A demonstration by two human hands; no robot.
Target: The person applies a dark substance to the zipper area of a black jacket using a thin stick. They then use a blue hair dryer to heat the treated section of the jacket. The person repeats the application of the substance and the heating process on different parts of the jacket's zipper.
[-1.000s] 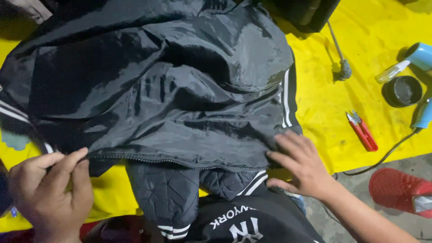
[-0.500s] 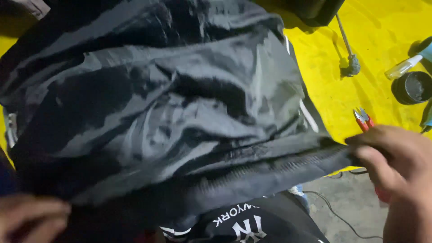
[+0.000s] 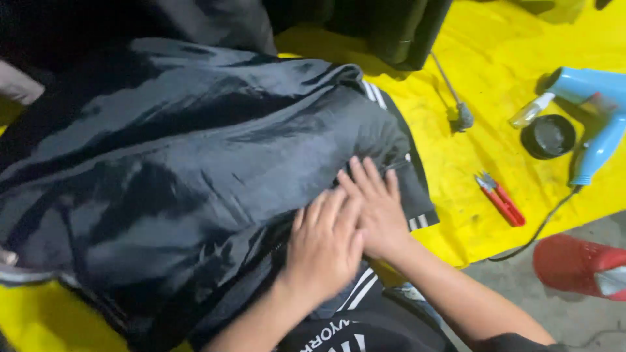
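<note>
Both hands [image 3: 349,225] now together, open-flat on black jacket [image 3: 195,176] (zip edge hidden underneath).

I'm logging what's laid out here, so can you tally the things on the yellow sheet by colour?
Black: 2, jacket, round lidded tin
Blue: 1, hair dryer
Red: 1, snips
Metal grey: 1, thin tool
Clear: 1, small bottle
Total: 6
</note>
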